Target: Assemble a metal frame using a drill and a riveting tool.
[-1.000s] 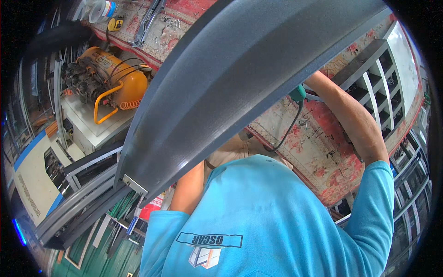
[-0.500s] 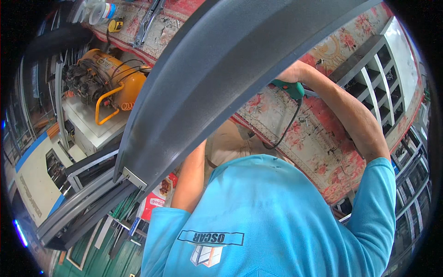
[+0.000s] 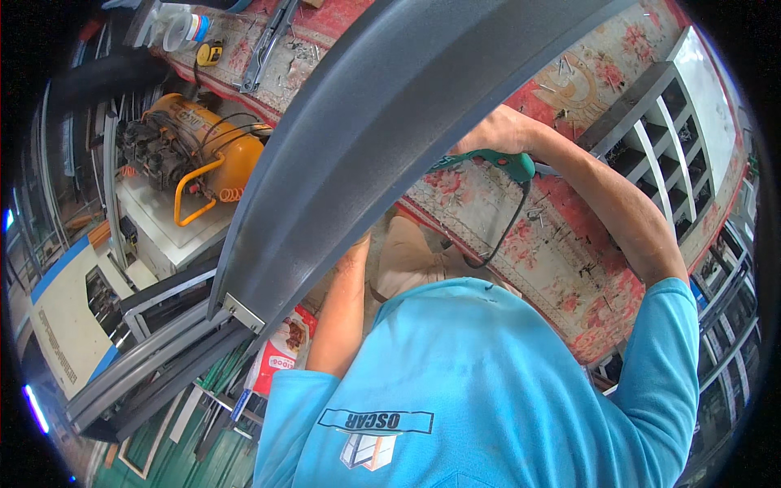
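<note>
A long dark grey metal profile, broad and close, runs diagonally across the head view and looks bent by the lens. At its lower left end sits a small silver metal piece, against other grey profiles. My right hand is closed around a green corded power tool, partly behind the profile; the tool's front end is hidden. A black cord hangs from its back. My left hand reaches up behind the profile, so its fingers are hidden and only the wrist area shows.
A floral-covered worktable carries scattered screws, a yellow tape measure, a metal bar and a slotted grey-white frame. To the left are an orange air compressor and a white-and-blue machine. A red package lies below the profile.
My right hand and the power tool have moved left, further behind the profile. The profile's visible upper part has shifted slightly left in view. My left hand stays behind the profile.
</note>
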Available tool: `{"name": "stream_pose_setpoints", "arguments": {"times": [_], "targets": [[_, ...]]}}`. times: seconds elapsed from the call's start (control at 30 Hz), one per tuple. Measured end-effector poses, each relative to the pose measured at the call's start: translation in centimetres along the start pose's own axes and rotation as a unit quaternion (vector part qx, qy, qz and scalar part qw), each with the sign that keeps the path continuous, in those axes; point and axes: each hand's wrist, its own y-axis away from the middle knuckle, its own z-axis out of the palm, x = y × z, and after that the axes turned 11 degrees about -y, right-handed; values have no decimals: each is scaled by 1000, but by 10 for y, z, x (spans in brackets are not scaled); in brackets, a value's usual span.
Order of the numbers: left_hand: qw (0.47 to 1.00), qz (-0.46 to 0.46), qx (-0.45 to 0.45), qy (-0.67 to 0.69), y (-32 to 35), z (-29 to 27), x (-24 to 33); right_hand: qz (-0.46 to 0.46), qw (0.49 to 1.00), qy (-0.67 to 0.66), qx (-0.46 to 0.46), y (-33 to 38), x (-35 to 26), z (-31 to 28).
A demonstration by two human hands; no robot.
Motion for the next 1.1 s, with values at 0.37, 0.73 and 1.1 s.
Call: {"name": "stream_pose_setpoints", "arguments": {"times": [0.37, 0.73, 1.1], "targets": [[989, 90, 34, -112, -1, 8, -6, -22, 1000, -9, 7, -1, 3, 3], [997, 38, 61, 34, -3, 9, -16, -10, 1000, -15, 10, -2, -10, 7], [992, 47, 23, 117, -3, -1, -26, 62, 997, -44, -6, 4, -24, 21]]}}
